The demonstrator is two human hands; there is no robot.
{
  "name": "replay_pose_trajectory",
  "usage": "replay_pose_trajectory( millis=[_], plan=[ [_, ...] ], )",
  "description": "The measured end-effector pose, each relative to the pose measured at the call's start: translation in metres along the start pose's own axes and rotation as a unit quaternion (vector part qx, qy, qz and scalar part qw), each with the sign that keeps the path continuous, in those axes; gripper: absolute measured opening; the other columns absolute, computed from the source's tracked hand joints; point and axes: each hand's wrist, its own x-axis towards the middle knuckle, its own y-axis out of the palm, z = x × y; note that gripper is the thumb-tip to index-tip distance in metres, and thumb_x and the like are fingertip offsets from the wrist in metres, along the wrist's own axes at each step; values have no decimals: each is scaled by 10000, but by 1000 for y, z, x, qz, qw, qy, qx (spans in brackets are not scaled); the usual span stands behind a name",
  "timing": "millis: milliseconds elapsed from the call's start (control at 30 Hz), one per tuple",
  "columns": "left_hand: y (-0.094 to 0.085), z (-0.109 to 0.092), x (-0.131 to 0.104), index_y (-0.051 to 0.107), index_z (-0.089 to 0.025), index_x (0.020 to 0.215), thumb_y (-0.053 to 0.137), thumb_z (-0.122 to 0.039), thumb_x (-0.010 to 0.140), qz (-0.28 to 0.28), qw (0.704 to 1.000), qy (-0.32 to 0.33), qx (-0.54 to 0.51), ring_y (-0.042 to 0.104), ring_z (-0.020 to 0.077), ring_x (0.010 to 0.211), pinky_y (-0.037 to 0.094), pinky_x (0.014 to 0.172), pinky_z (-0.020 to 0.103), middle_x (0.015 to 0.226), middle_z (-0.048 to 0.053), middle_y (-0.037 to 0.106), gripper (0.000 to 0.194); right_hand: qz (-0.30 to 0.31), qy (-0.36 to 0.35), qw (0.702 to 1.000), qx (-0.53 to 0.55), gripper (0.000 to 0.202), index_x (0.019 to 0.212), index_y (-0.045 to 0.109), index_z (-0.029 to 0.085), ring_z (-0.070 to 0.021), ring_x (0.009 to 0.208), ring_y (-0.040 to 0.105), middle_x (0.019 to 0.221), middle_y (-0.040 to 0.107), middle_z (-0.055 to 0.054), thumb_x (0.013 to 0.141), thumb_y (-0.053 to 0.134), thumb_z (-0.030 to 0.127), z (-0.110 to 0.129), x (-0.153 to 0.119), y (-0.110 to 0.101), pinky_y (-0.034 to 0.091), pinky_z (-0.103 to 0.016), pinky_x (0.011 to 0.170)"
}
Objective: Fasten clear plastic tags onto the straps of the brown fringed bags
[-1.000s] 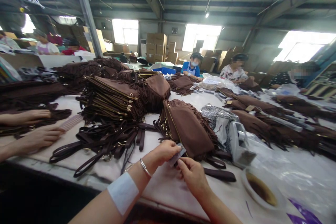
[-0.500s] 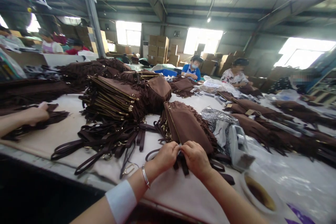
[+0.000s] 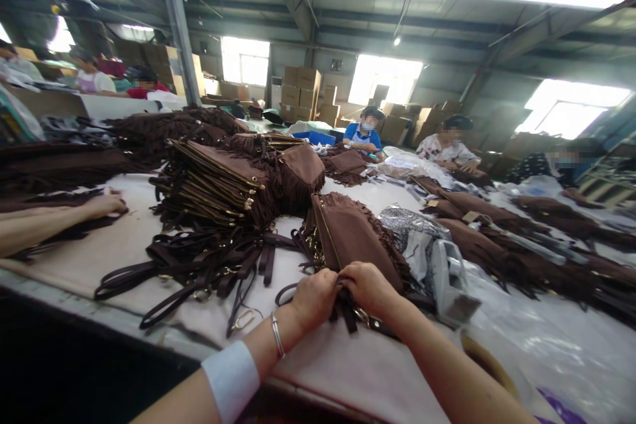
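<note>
My left hand point(image 3: 314, 297) and my right hand point(image 3: 371, 288) meet at the table's front, fingertips pinched together on a dark brown strap point(image 3: 350, 322). Most of the gripped part is hidden by my fingers. A gold metal clasp point(image 3: 362, 315) shows just under my right hand. Right behind both hands lies a small stack of brown fringed pouches point(image 3: 350, 232) with gold zippers. Left of my left hand is a tangled heap of dark straps with metal rings point(image 3: 213, 271). An oval metal ring point(image 3: 244, 319) lies in front of the heap.
A tall pile of zippered fringed pouches point(image 3: 213, 179) stands behind the straps. On the right are a tape dispenser point(image 3: 450, 278), a tape roll point(image 3: 489, 361), plastic bags point(image 3: 561, 338) and more brown pouches point(image 3: 472, 238). A co-worker's hand point(image 3: 106, 204) reaches in from the left; several people sit farther back.
My right hand has shifted slightly, and the gold clasp has come into view beneath it. My hands stay together at the strap. The co-worker's hand on the left moved right.
</note>
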Motion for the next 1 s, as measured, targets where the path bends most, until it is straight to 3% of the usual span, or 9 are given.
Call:
replay_pose_trajectory(
  millis=[133, 267, 433, 500, 633, 700, 767, 867, 1000],
  plan=[
    [-8, -5, 2, 593, -174, 961, 377, -273, 933, 30, 999, -24, -12, 633, 284, 876, 473, 793, 403, 935, 140, 636, 239, -14, -14, 997, -80, 191, 774, 720, 216, -167, 723, 632, 772, 707, -41, 849, 553, 162, 3, -5, 4, 412, -259, 657],
    [-10, -10, 9, 593, -171, 817, 530, -190, 820, 71, 987, -65, -131, 615, 295, 863, 443, 807, 416, 868, 131, 630, 66, -29, -60, 987, -143, 159, 754, 662, 187, -184, 737, 588, 783, 666, -61, 842, 555, 108, 6, -12, 9, 386, -300, 697],
    [-10, -7, 16, 504, -188, 640, 416, -340, 899, 141, 960, -90, -222, 493, 147, 553, 412, 573, 279, 591, 12, 492, 313, -53, -111, 977, -173, 118, 778, 613, 188, -203, 765, 523, 794, 623, -55, 880, 557, 168, 3, -19, 10, 353, -331, 744],
    [-13, -2, 16, 495, -190, 677, 407, -443, 894, 206, 918, -124, -316, 363, 95, 438, 321, 453, 236, 553, -39, 412, 344, -61, -130, 976, -166, 128, 782, 599, 191, -200, 776, 503, 800, 609, -47, 898, 550, 211, -2, -21, 10, 345, -330, 764],
    [-18, 4, 15, 499, -191, 782, 573, -605, 765, 317, 735, -185, -569, 222, 39, 404, 148, 411, 189, 583, -87, 344, 421, -85, -153, 973, -149, 169, 777, 595, 193, -191, 771, 477, 780, 588, -42, 923, 520, 235, -12, -24, 8, 337, -322, 767],
    [-17, 2, 14, 496, -190, 777, 622, -625, 717, 314, 706, -196, -604, 200, 34, 410, 115, 419, 188, 574, -98, 318, 456, -93, -161, 972, -141, 182, 800, 615, 193, -187, 763, 479, 777, 595, -42, 936, 501, 234, -13, -25, 7, 344, -320, 758],
    [-12, -2, 12, 480, -195, 753, 608, -623, 720, 289, 720, -215, -593, 192, 40, 409, 107, 420, 199, 559, -102, 305, 448, -95, -166, 973, -129, 173, 870, 645, 193, -184, 769, 501, 790, 618, -46, 942, 491, 226, -11, -30, 5, 360, -318, 756],
    [-5, -9, 9, 463, -206, 733, 511, -595, 790, 219, 785, -224, -534, 189, 61, 408, 126, 420, 229, 534, -96, 310, 396, -94, -151, 979, -100, 203, 1033, 662, 198, -192, 835, 558, 897, 671, -67, 935, 484, 196, -11, -45, -1, 404, -328, 790],
    [0, -12, 6, 472, -196, 666, 505, -521, 824, 129, 861, -188, -455, 279, 92, 476, 205, 472, 257, 535, -65, 371, 363, -199, -35, 979, -2, 275, 1113, 668, 198, -224, 949, 615, 1038, 695, -99, 915, 479, 221, -39, -81, -19, 466, -374, 876]
  ],
)
